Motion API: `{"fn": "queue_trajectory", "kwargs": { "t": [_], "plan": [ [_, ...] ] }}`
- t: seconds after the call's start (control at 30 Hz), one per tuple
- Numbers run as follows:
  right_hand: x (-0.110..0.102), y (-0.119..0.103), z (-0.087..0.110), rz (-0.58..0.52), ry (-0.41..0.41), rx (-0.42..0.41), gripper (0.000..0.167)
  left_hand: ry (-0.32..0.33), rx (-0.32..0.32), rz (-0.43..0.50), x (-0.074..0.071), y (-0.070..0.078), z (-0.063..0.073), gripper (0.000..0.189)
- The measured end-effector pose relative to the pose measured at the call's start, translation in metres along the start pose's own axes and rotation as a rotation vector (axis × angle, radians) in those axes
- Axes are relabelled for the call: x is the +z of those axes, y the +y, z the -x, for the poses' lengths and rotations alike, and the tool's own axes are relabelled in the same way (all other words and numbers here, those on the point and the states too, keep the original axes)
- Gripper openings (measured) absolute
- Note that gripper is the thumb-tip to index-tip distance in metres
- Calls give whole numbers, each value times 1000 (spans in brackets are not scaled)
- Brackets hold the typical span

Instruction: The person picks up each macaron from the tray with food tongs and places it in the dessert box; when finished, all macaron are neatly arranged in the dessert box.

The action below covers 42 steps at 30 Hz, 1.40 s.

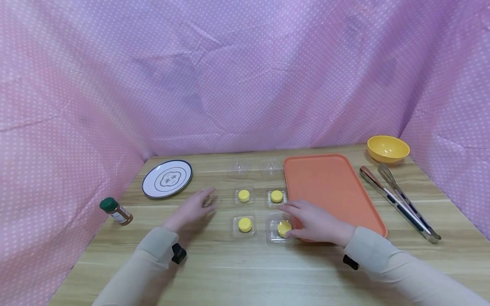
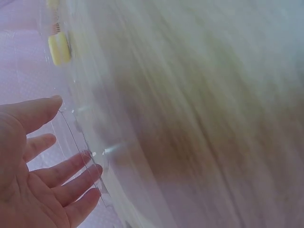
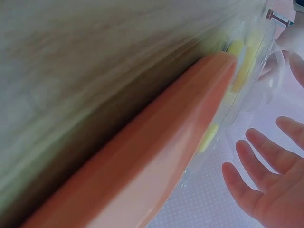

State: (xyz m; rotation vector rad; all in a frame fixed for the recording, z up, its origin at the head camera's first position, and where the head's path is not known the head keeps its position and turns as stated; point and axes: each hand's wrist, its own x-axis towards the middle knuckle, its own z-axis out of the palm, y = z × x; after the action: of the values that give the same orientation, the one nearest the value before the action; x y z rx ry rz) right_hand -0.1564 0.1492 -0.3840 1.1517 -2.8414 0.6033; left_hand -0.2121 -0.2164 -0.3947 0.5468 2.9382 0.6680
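Note:
My left hand point(image 1: 194, 207) is left of the macarons, its thumb and fingers at the edges of a clear plastic lid point(image 2: 75, 135) that is hard to make out from the head. My right hand point(image 1: 314, 222) hovers with loosely spread fingers over the near left corner of the orange tray point(image 1: 325, 178), holding nothing. Close by its fingertips, a yellow macaron point(image 1: 283, 228) sits in a clear plastic base point(image 1: 272, 239), partly covered by the hand in the head view. Three more yellow macarons, including the near left one point(image 1: 245, 225), lie in similar clear bases.
Two clear domed lids, one left point(image 1: 240, 168) and one right point(image 1: 270, 168), lie behind the macarons. A white plate point(image 1: 153, 180) and a green-capped spice jar point(image 1: 116, 211) are at left. Metal tongs point(image 1: 405, 204) and a yellow bowl point(image 1: 388, 149) stand right of the tray.

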Motion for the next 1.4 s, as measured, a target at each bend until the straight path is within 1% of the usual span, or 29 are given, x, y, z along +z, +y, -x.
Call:
{"fn": "queue_trajectory", "kwargs": {
  "t": [0.1,0.27,0.37,0.43,0.57,0.7,0.8,0.9,1.03,1.1,1.3,1.4],
  "plan": [
    [-2,1,-1,-11,23,0,64,3,5,6,1,-2,-1,60],
    [-8,0,-5,-41,57,30,62,-15,-14,2,0,-3,0,60],
    [-9,-1,-5,-38,51,42,62,-22,-16,7,-1,-3,0,61],
    [-9,-1,-5,-31,47,43,62,-23,2,2,-1,-4,-1,60],
    [-7,1,-6,-34,38,49,62,-29,-8,11,0,-4,-1,60],
    [-8,3,-8,-68,37,63,61,-25,-17,19,0,-4,-2,59],
    [-9,4,-9,-101,40,78,61,-6,-1,32,-1,-2,-2,59],
    [-10,5,-11,-123,41,91,61,19,-2,82,-1,-1,-3,57],
    [-9,7,-12,-131,39,100,60,68,4,150,-1,0,-6,53],
    [-8,7,-12,-130,38,100,60,98,9,161,-1,-1,-8,50],
    [-6,9,-16,-154,52,84,59,170,-25,133,-4,1,-10,47],
    [-5,9,-19,-169,60,76,59,207,-26,113,-6,3,-11,46]
  ]
}}
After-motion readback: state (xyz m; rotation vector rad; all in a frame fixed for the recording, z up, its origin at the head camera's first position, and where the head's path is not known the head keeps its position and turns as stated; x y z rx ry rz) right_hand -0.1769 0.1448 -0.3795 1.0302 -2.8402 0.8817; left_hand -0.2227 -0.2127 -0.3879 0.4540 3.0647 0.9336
